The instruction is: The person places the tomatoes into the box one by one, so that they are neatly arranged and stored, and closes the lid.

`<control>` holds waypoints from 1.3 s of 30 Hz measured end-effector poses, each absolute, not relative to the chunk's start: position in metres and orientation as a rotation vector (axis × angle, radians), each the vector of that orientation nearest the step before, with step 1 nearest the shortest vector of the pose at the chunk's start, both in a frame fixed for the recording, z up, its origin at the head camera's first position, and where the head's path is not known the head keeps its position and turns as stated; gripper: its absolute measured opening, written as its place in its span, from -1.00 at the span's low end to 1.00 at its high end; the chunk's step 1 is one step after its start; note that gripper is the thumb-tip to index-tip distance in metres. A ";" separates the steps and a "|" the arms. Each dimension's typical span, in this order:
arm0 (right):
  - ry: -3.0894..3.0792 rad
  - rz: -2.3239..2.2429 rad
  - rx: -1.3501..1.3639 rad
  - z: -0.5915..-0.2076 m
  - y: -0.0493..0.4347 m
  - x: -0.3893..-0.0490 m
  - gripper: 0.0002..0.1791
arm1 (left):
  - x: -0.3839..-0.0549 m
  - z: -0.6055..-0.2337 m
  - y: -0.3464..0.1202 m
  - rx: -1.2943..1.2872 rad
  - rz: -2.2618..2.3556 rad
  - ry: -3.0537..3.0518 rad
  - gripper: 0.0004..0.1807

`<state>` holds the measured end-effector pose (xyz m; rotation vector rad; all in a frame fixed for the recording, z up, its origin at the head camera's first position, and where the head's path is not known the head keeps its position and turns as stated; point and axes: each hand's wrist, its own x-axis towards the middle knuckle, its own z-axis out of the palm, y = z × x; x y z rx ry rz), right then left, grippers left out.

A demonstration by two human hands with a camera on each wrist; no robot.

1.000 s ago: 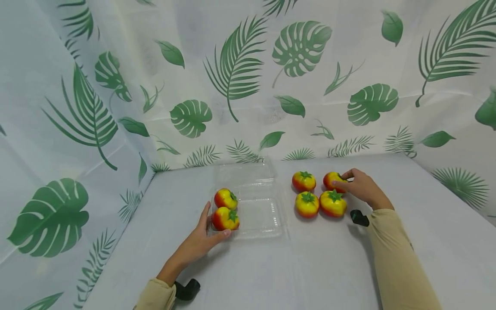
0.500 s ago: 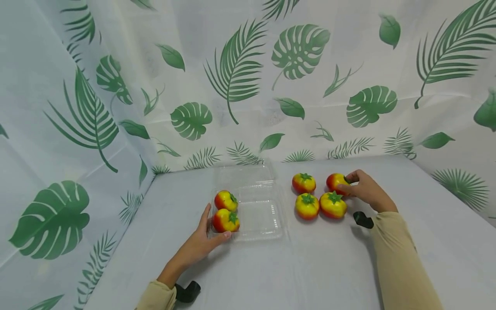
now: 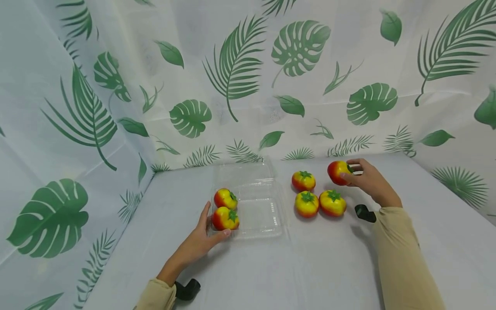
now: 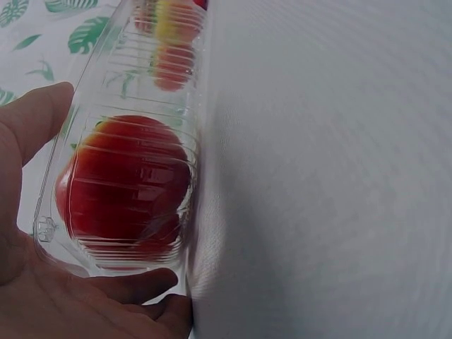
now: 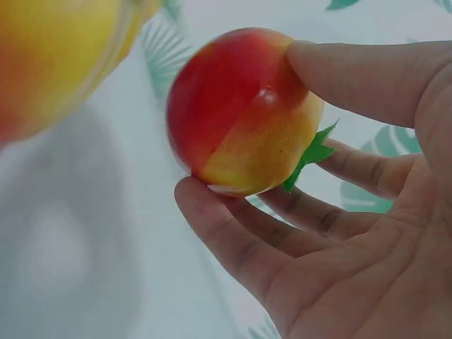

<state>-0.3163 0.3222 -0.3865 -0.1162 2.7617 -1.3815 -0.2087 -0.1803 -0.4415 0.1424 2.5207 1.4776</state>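
Note:
My right hand point(image 3: 370, 183) pinches a red-and-yellow fruit point(image 3: 338, 172) with a green leafy top, lifted behind the other loose fruits. In the right wrist view the thumb presses one side of that fruit point(image 5: 244, 113) and the fingertips support the other. On the left, my left hand point(image 3: 199, 241) holds the near left corner of an open clear plastic container point(image 3: 257, 234). Two similar fruits, a rear one point(image 3: 224, 199) and a front one point(image 3: 224, 218), sit along the container's left side. The left wrist view shows a fruit point(image 4: 131, 183) through the ribbed wall, with the thumb and fingers around that corner.
Three loose fruits stand right of the container: one at the back point(image 3: 303, 181), one at the front left point(image 3: 307, 204) and one at the front right point(image 3: 332, 203). The container's clear lid point(image 3: 244, 173) lies folded back toward the leaf-print curtain point(image 3: 248, 86). A white cloth covers the table point(image 3: 255, 275).
My right hand has raised the back right fruit off the table and drawn it slightly back and to the right. The left hand and the container stay in place.

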 end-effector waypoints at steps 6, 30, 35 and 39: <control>2.741 -1.433 -0.197 -0.372 0.307 -0.316 -0.09 | -0.210 -0.442 -0.180 0.153 1.490 2.517 0.29; 2.640 -1.545 -0.576 -0.342 0.244 -0.310 -0.25 | -0.209 -0.440 -0.178 0.161 1.489 2.549 0.30; 2.655 -1.470 -0.589 -0.340 0.226 -0.311 -0.26 | -0.209 -0.441 -0.179 0.140 1.503 2.521 0.29; 2.648 -1.457 -0.626 -0.340 0.213 -0.310 -0.28 | -0.210 -0.442 -0.179 0.139 1.491 2.527 0.29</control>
